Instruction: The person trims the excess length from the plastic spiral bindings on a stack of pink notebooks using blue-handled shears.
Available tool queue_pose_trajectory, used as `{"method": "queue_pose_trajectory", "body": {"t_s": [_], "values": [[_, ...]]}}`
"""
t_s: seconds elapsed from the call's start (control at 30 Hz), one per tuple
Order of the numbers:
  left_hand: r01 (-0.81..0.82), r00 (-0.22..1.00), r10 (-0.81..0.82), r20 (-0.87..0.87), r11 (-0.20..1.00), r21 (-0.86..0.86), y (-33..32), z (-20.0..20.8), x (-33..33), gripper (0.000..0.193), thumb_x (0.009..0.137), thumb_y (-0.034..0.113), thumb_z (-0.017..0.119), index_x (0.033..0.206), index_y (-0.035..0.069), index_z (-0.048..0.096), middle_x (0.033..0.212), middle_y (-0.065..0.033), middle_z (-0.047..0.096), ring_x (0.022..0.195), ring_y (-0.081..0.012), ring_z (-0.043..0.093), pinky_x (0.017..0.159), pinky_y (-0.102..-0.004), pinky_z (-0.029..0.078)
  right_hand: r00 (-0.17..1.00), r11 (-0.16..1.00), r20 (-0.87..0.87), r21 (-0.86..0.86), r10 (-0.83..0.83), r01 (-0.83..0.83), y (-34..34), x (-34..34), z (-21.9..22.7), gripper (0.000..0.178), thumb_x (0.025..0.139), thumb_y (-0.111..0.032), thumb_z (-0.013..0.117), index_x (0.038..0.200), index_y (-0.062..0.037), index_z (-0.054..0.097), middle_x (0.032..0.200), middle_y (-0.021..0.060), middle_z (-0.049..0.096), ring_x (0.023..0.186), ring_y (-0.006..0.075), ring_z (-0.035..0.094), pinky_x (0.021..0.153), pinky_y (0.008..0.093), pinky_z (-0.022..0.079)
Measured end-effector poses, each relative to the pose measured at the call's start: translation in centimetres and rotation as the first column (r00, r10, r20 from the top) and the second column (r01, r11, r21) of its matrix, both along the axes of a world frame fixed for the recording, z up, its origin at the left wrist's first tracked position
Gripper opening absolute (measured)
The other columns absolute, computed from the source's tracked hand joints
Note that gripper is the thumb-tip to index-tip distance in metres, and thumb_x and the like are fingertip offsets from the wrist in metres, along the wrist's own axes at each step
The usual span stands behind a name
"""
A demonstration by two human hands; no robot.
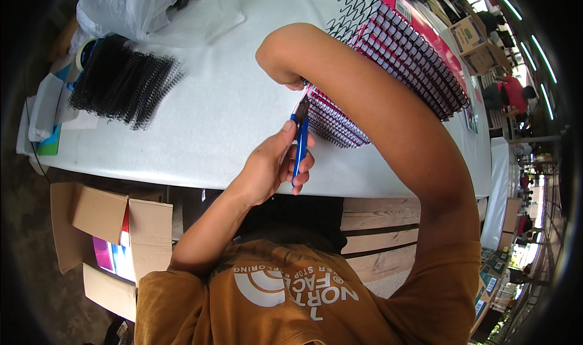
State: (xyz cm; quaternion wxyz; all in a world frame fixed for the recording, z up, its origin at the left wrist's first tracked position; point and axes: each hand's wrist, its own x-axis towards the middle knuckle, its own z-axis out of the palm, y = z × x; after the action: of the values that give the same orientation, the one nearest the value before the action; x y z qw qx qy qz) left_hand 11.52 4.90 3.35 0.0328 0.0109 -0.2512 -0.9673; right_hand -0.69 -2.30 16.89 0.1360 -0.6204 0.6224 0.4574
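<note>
My left hand (270,166) is closed around the blue handles of a small pair of cutting pliers (300,141). Its dark jaws touch the wire spine at the near end of a row of spiral-bound notebooks (395,53) with red and pink covers. The notebooks lie overlapped on a white table (225,120). My right arm arches over from the lower right. My right hand (284,68) is bent at the wrist and presses on the notebook at the near end of the row, just above the plier jaws; its fingers are mostly hidden.
A heap of loose black wire binding spines (124,84) lies at the table's left, with a plastic bag (130,5) behind it. An open cardboard box (109,235) stands under the table's near edge. More cartons (477,41) and a person in red (513,93) are at the far right.
</note>
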Motion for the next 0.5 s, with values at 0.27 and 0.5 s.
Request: {"method": "queue_pose_trajectory", "body": {"t_s": [0.27,0.5], "values": [[-0.012,0.968,0.069,0.24,0.972,-0.234,1.4,3.6,-1.0,0.058,0.097,0.049,0.021,0.12,0.002,0.045,0.1,-0.0168,0.06,0.096,-0.0278,0.062,0.081,-0.0364,0.05,0.997,0.998,-0.043,0.013,-0.063,0.063,1.4,1.0,3.7,0.028,0.063,-0.013,0.075,0.09,-0.0043,0.071,0.092,0.0132,0.067,0.082,0.0272,0.064,0.07,0.0389,0.05],[-0.041,0.974,0.09,0.206,0.971,-0.234,1.2,3.8,-1.1,0.058,0.096,0.05,0.021,0.119,0.002,0.045,0.1,-0.0166,0.06,0.095,-0.0295,0.062,0.08,-0.0381,0.051,0.998,0.997,-0.031,0.042,-0.06,0.061,0.6,-0.1,4.8,0.032,0.061,-0.008,0.076,0.091,-0.0021,0.07,0.088,0.0143,0.067,0.077,0.0261,0.064,0.066,0.0383,0.051]]}}
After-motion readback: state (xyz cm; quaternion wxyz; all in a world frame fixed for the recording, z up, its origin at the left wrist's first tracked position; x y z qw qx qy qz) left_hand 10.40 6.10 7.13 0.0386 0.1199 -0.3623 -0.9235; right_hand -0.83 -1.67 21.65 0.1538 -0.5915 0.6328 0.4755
